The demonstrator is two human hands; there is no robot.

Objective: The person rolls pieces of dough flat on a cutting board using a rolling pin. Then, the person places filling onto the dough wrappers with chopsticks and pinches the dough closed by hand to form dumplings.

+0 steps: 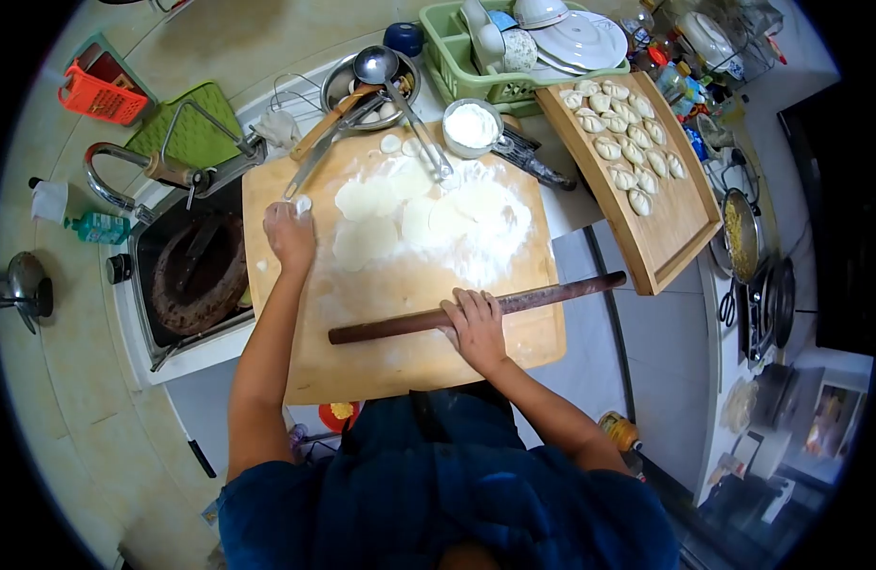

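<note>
My left hand [290, 235] is at the left edge of the wooden board [314, 366], its fingers closed round a small pale dough piece [303, 204]. Toward the board's near right side, my right hand [475, 326] grips the dark rolling pin [390, 328], which lies aslant and sticks out past the board's right edge. Between and beyond the hands, several flat dough rounds [366, 242] overlap in scattered white flour [499, 223]. A couple of small dough discs [391, 143] lie near the far edge.
Left is a sink [153, 328] with a faucet [110, 152]. Beyond the board stand a metal bowl [409, 76] with a ladle [375, 65], a flour cup [472, 126] and a green dish rack [442, 57]. A wooden tray [670, 242] of dumplings [633, 152] is at right.
</note>
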